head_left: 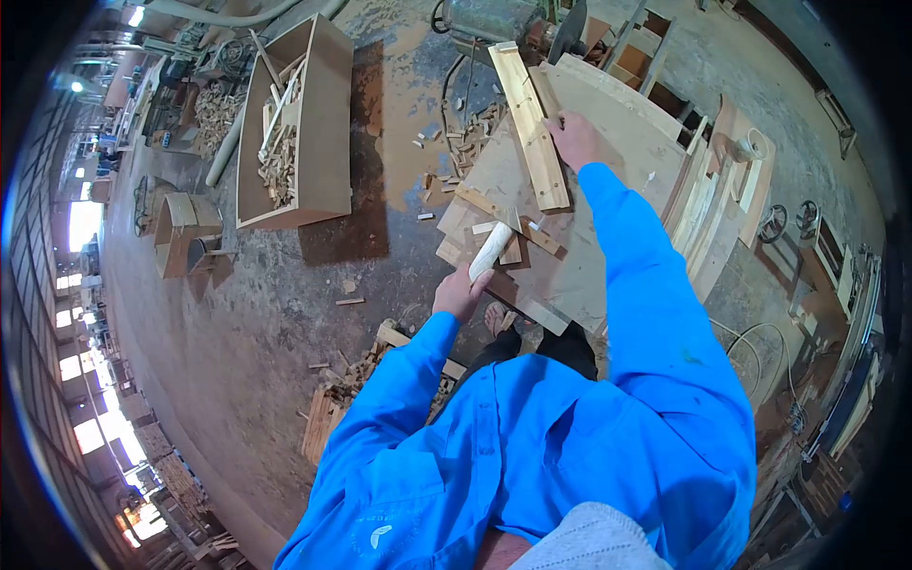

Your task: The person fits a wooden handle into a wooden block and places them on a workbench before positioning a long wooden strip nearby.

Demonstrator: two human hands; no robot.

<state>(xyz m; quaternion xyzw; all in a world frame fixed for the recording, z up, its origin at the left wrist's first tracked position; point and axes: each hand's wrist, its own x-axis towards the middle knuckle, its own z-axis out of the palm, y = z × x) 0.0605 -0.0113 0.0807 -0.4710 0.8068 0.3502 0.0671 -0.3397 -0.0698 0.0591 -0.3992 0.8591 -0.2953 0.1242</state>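
Note:
My left hand [462,290] is closed round the lower end of a pale, whitish wooden handle [490,251], whose upper end lies by small wood pieces. My right hand [574,141] rests at the right edge of a long, light wooden board [532,133] with dark spots along it; the fingers are bent, and whether they grip the board or a narrow strip beside it is unclear. That board lies slantwise on a wide plywood surface [589,218]. A flat strip [483,201] and other small offcuts lie near the handle.
A tall open wooden box [323,123] with sticks and scraps stands at the upper left. Scrap wood [356,380] lies by my feet. A machine [494,17] stands beyond the surface. Long boards [703,218] lie on the right, and a cable [784,351] loops on the floor.

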